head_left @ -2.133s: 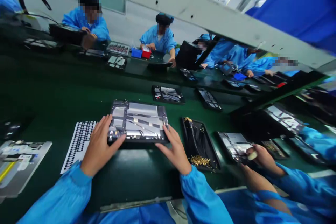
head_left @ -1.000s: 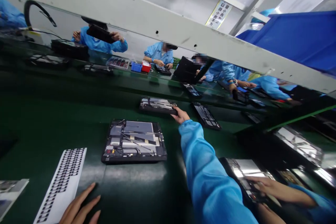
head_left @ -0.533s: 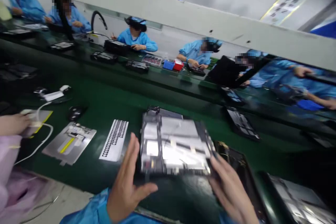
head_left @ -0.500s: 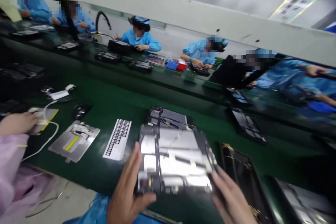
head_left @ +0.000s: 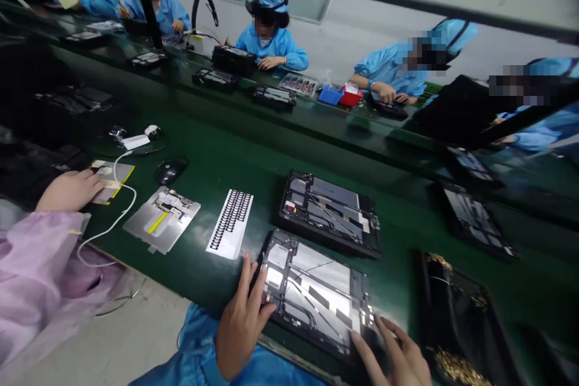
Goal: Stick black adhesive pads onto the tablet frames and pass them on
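An opened tablet with its battery cells and cables bare lies face up at the front of the green bench, low against the surface. My left hand grips its left front corner, fingers along the side and thumb by the front edge. At the right edge, my right hand has its thumb over the tablet's border and its fingers on the side. A second opened tablet lies just behind it. Some fingertips are hidden by the tablet's edges.
Left are a label sheet, a metal plate with a circuit board, a black mouse and a white cable. A co-worker's hand rests nearby. Right stands a black tray with gold-coloured pieces. Co-workers sit opposite.
The tablet, held up and tilted before, has come down onto the bench in front of the second tablet. Both hands went down with it. The view has shifted.
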A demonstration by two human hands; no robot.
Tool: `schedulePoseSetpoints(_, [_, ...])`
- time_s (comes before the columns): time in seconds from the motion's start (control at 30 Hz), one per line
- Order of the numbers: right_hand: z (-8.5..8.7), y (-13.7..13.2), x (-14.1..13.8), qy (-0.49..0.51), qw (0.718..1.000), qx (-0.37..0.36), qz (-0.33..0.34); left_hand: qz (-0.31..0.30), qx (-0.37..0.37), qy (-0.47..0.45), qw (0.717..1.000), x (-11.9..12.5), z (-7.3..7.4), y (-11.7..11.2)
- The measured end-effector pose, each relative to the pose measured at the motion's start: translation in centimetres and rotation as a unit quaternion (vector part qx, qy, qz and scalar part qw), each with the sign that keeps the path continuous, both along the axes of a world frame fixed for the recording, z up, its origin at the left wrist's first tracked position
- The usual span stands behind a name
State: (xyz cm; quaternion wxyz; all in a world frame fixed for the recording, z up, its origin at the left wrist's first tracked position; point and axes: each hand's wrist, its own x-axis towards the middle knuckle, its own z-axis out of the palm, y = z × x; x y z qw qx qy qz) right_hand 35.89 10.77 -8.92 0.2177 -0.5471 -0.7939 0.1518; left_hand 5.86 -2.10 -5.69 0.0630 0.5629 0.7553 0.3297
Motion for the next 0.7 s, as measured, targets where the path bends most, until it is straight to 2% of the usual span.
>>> schedulePoseSetpoints(0.07, [2.1,0.7,-1.9,0.001,0.999,0.043,0.029,-0.007,0.015,0.039,0.999,-1.3,0.4,-0.5])
schedulePoseSetpoints(0.13, [4.6,0.8,-5.3,0.041,0.994,0.052,0.083,0.002,0.038,0.062,0.997,-3.6,0.6,-0.9])
schedulePoseSetpoints(0.23, [7.7,0.6,-12.6,0.097,0.968,0.005,0.231,0.035,0.027,0.081,0.996,-8.4,0.5,-0.2])
schedulePoseSetpoints(0.33, [9.2,0.6,-20.3,0.055,0.936,-0.009,0.348,0.013,-0.043,0.097,0.994,-12.0,-0.1,1.1])
schedulePoseSetpoints(0.4, [9.2,1.0,-24.7,-0.011,0.921,0.005,0.391,0.002,-0.071,0.104,0.992,-12.9,-0.5,1.6])
schedulePoseSetpoints(0.5, [8.3,1.9,-29.4,-0.123,0.900,0.015,0.417,0.016,-0.071,0.117,0.990,-12.4,-1.0,1.7])
schedulePoseSetpoints(0.6, [6.9,2.6,-31.9,-0.178,0.893,0.010,0.413,0.021,-0.068,0.123,0.990,-11.7,-1.2,1.5])
schedulePoseSetpoints(0.7, [5.8,2.9,-33.2,-0.179,0.895,-0.006,0.408,0.018,-0.068,0.122,0.990,-11.8,-1.3,1.5])
